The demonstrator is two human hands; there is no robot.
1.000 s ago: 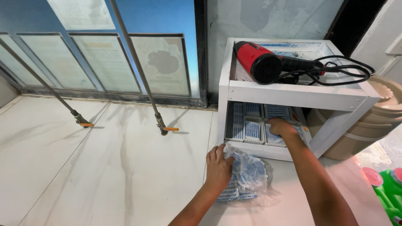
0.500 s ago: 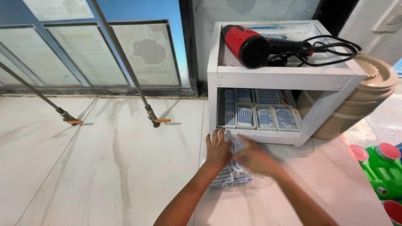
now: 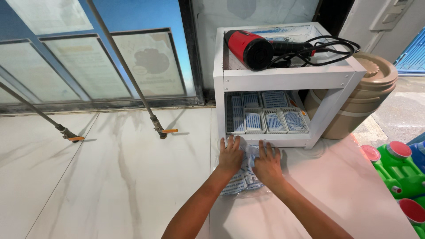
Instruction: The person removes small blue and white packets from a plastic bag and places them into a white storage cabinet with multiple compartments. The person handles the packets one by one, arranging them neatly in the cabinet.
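My left hand [image 3: 230, 156] and my right hand [image 3: 267, 164] lie side by side, palms down with fingers spread, on a clear plastic bag of blue-and-white packets [image 3: 242, 182] on the floor. The bag sits just in front of a low white shelf unit [image 3: 290, 79]. On its lower shelf, several matching blue-and-white packets [image 3: 265, 116] stand in rows. A red and black hair dryer [image 3: 254, 48] with a coiled black cord [image 3: 332, 46] lies on top of the shelf unit.
A tan lidded bin [image 3: 358, 99] stands right of the shelf unit. Green and red plastic toys [image 3: 400, 170] sit at the right edge. Two metal tripod legs with orange tips [image 3: 159, 130] rest on the marble floor before glass panels [image 3: 88, 62].
My right hand has come out of the lower shelf and down onto the bag beside my left hand. The camera has moved closer and shifted left.
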